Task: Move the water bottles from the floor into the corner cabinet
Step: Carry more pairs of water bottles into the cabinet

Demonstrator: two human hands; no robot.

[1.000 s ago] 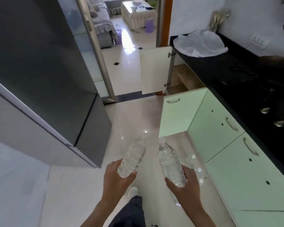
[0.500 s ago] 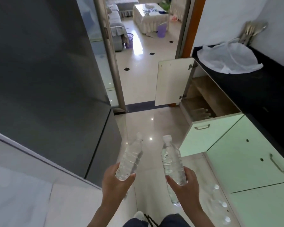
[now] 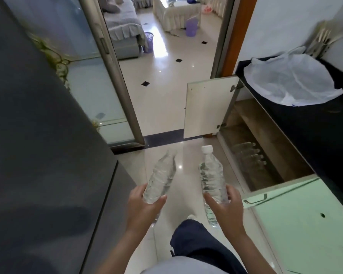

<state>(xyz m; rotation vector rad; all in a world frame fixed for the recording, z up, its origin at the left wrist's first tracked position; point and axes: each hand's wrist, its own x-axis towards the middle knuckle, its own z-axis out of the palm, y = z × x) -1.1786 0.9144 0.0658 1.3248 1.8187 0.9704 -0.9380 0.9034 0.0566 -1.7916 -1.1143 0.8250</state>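
Left hand (image 3: 145,206) grips one water bottle (image 3: 160,178) low on its body, right hand (image 3: 226,208) likewise w/ a second bottle (image 3: 212,175) — both just short of the open corner cabinet (image 3: 265,123) (stored bottles (image 3: 248,155) lie inside) — thin plastic, prob. full, weighty, slick, so hold mid-body.

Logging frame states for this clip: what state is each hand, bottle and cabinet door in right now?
left hand: grips the left bottle by its lower half.
right hand: grips the right bottle by its lower half.
left bottle: held off the floor, neck forward.
right bottle: capped, held neck forward.
corner cabinet door: swung open.
stored bottles: lying on their sides inside the cabinet.
green cabinet door: shut.
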